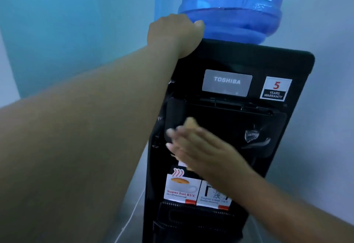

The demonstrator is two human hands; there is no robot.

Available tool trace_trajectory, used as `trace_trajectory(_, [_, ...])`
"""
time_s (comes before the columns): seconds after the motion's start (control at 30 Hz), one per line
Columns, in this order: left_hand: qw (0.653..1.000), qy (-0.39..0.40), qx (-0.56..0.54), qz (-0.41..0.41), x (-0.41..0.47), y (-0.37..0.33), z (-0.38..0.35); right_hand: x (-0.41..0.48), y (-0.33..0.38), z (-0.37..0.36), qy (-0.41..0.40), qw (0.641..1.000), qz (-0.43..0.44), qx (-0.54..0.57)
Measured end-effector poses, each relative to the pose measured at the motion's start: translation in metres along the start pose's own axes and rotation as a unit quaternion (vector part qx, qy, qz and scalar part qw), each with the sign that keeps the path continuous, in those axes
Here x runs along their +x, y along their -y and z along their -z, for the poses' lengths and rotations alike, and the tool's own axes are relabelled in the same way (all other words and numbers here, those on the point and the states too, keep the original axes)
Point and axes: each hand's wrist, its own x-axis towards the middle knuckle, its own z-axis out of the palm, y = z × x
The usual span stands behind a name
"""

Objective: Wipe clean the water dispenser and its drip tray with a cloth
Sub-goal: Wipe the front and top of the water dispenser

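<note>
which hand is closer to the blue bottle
Left. The left hand grips the dispenser at its top corner, beside the blue bottle; the right hand is lower, against its front.

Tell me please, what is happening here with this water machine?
A person stands at a black water dispenser with a blue bottle on top. The left hand grips the dispenser's top corner. The right hand, fingers straight and blurred, lies flat against the tap panel. Whether a cloth is under it cannot be told. No hand is on the drip tray below.
</note>
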Motion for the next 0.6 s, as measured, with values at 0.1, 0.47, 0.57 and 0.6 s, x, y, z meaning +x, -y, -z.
trace_trajectory(0.1, [1.0, -0.002, 0.011, -0.01, 0.0, 0.001, 0.001, -0.001, -0.021, 0.007, -0.072, 0.989, -0.116, 0.064])
trace_trajectory(0.47, [1.0, -0.015, 0.009, -0.025, -0.004, 0.002, 0.001, 0.0, -0.002, 0.01, -0.054, 0.985, -0.153, 0.053])
trace_trajectory(0.57, [0.999, -0.021, 0.018, -0.031, -0.005, 0.0, 0.002, 0.014, -0.009, 0.014, -0.143, 0.942, -0.278, 0.119])
trace_trajectory(0.6, [0.999, -0.021, 0.021, -0.033, -0.006, 0.0, 0.002, 0.033, -0.004, 0.015, -0.175, 0.93, -0.29, 0.145])
